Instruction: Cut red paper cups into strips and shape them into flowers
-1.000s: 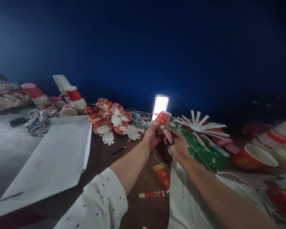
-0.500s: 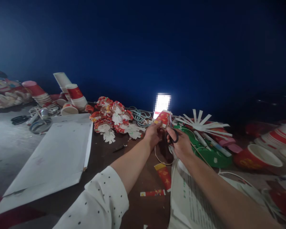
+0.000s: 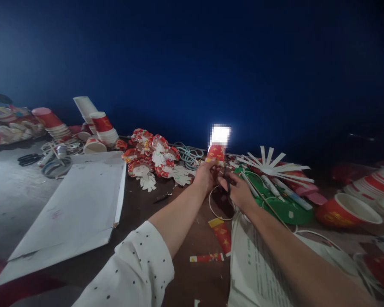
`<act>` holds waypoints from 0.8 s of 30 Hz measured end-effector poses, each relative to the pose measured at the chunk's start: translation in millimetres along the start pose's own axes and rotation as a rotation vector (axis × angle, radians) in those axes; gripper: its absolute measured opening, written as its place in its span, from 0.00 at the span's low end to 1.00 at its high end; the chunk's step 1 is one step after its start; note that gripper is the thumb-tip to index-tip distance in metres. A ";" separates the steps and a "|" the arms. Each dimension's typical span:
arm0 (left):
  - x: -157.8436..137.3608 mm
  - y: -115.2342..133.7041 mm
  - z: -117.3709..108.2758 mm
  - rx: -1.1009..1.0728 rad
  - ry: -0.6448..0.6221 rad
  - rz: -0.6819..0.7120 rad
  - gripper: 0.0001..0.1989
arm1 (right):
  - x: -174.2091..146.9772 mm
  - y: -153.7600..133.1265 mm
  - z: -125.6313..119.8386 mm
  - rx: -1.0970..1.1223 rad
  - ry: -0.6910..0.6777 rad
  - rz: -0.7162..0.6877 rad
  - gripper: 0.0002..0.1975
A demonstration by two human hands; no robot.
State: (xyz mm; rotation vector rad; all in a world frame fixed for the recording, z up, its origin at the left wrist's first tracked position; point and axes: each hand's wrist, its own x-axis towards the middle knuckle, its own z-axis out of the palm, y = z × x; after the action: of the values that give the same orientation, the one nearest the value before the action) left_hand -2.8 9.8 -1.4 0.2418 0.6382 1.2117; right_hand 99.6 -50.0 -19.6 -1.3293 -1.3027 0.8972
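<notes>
Between the fingers of my left hand (image 3: 206, 175) is a red and gold printed paper cup piece (image 3: 216, 154); its lower part is hidden by the fingers. My right hand (image 3: 239, 191) is closed around dark-handled scissors (image 3: 227, 181), whose blades point up along the right side of the paper. Whether the blades touch the paper I cannot tell. Below the hands, a red strip with a yellow end (image 3: 221, 236) and a narrow red strip (image 3: 206, 258) lie on the brown table (image 3: 192, 281).
Left of my arms lies a white board (image 3: 83, 196), with crafted red-and-white paper figures (image 3: 153, 157) behind it. Stacked paper cups (image 3: 102, 128) stand farther back. A fringed white cutout (image 3: 270, 166), a green plate (image 3: 294, 217) with pens and a red cup (image 3: 339, 211) are at right.
The paper piece has turned more upright and shifted slightly left. My right hand has moved a little down, and the scissors now point more straight up.
</notes>
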 end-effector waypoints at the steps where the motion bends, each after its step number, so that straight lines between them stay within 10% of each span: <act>1: -0.3 1.4 1.1 -0.006 0.022 0.002 0.09 | 0.1 2.7 0.1 -0.028 -0.018 -0.008 0.22; 24: 4.0 -7.7 -4.3 -0.052 0.047 0.085 0.12 | -4.9 20.2 -2.6 -0.347 -0.053 -0.179 0.16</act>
State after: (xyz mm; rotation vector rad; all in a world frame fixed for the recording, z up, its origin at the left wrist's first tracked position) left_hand 1.7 10.1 -10.0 0.1988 0.6414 1.3173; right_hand 105.8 -52.9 -39.3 -1.4299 -1.6449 0.6038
